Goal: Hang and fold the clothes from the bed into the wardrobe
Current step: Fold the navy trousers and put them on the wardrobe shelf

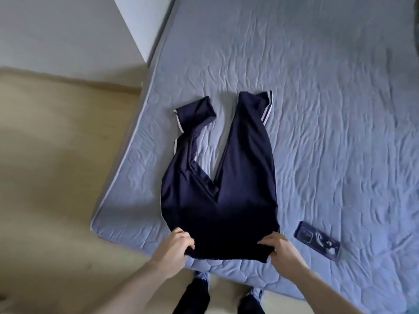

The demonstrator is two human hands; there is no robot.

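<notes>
Dark navy track trousers (pixel 238 177) with white side stripes lie spread on the pale blue quilted bed (pixel 328 109), waistband toward me and both legs pointing away. The ends of the legs are folded over. My left hand (pixel 175 245) grips the waistband's left corner at the bed's near edge. My right hand (pixel 280 248) grips the waistband's right corner. The wardrobe is out of view.
A dark phone (pixel 317 240) lies on the bed just right of my right hand. Beige floor (pixel 56 166) stretches to the left of the bed, and a white wall corner (pixel 127 26) stands at the upper left. My feet (pixel 226 298) stand at the bed's near edge.
</notes>
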